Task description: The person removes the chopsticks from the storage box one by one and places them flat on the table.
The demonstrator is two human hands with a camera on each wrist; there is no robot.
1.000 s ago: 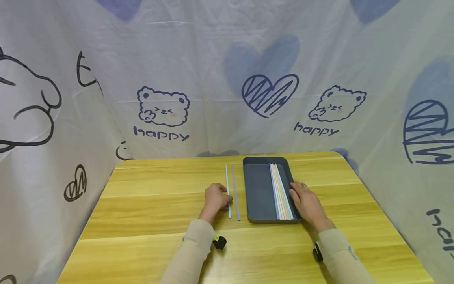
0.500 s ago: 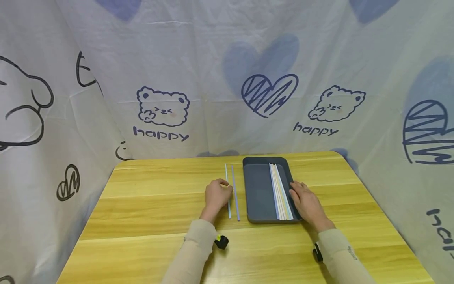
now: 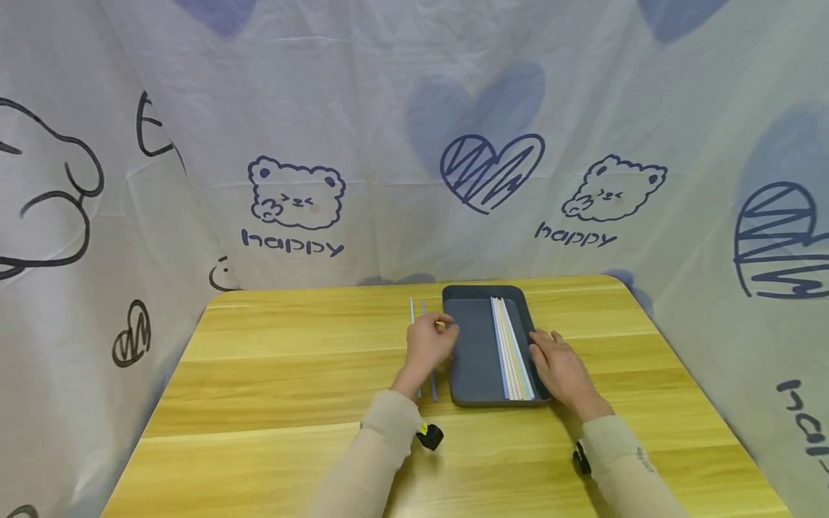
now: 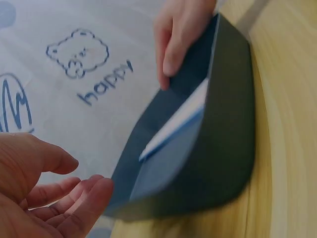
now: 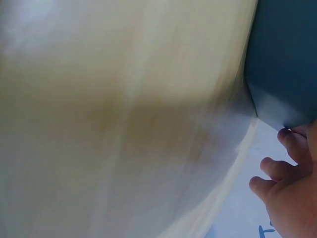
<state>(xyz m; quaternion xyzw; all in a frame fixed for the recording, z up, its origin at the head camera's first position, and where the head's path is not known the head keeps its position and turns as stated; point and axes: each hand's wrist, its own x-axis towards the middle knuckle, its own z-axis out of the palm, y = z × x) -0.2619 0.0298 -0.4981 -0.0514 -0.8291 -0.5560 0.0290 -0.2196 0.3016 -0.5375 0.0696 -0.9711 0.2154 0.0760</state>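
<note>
My left hand [image 3: 430,342] hovers at the left rim of a dark grey tray [image 3: 470,345], its fingers loosely bent. The left wrist view shows a gap between thumb and fingertips [image 4: 101,191], with nothing held there. Beneath this hand lie a light blue straw-like stick [image 3: 411,309] and a purple one [image 3: 435,388], both partly hidden. My right hand [image 3: 563,370] holds the tray's right rim, thumb on the inner side and fingers over the edge. A bundle of several thin pale sticks [image 3: 512,349] lies along the tray's right side.
All of this stands on a wood-grain table [image 3: 278,374]. A white cloth [image 3: 382,216] with printed bears and hearts hangs behind the table's far edge and along both sides. Dark devices are strapped at both wrists.
My left hand has come up from the light blue stick and shifted right, across the purple one, to the tray's left rim. My right hand and the tray have stayed put.
</note>
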